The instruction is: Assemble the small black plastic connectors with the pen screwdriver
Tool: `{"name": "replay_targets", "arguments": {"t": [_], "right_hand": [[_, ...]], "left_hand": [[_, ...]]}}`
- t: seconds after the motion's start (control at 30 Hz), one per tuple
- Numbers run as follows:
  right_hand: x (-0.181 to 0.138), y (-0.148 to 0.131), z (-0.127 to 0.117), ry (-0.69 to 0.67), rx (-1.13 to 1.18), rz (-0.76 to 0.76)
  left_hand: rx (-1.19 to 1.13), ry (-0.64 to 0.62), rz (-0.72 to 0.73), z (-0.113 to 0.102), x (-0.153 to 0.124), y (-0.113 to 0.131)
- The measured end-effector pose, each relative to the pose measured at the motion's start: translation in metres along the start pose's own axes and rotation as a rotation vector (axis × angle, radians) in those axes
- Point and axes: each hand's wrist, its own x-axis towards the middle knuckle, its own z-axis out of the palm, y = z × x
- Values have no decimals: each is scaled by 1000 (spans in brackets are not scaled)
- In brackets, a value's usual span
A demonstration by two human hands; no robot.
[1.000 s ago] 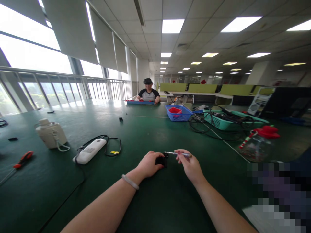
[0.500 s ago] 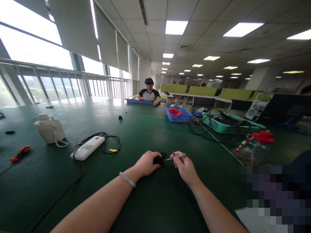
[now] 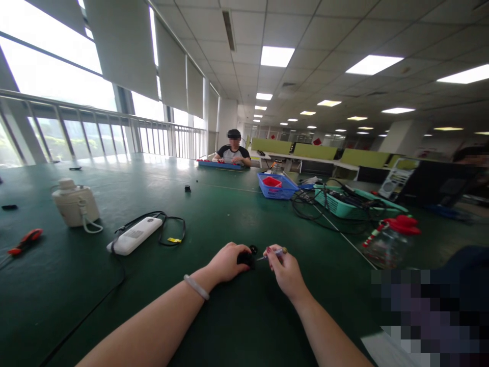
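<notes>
My left hand is closed over a small black part that rests on the green table. A little black ring-shaped piece lies just beyond it. My right hand pinches a thin screwdriver with a clear handle. The tool's metal tip points left at the black part. A pale bracelet sits on my left wrist.
A white power strip with a black cable and a cream appliance lie at the left, with red-handled pliers farther left. A blue basket, a teal tray of cables and a red-lidded jar stand at the right. Another person sits at the far end.
The screwdriver tip has come down and left to the black part. My head has tilted up a little, so both hands sit lower in view.
</notes>
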Motion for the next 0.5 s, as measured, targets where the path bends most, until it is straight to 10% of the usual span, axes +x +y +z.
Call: {"name": "replay_targets", "arguments": {"t": [0.5], "right_hand": [[1,-1,0,-37,-53,3]], "left_hand": [[10,-9,-3,2,1,0]]}}
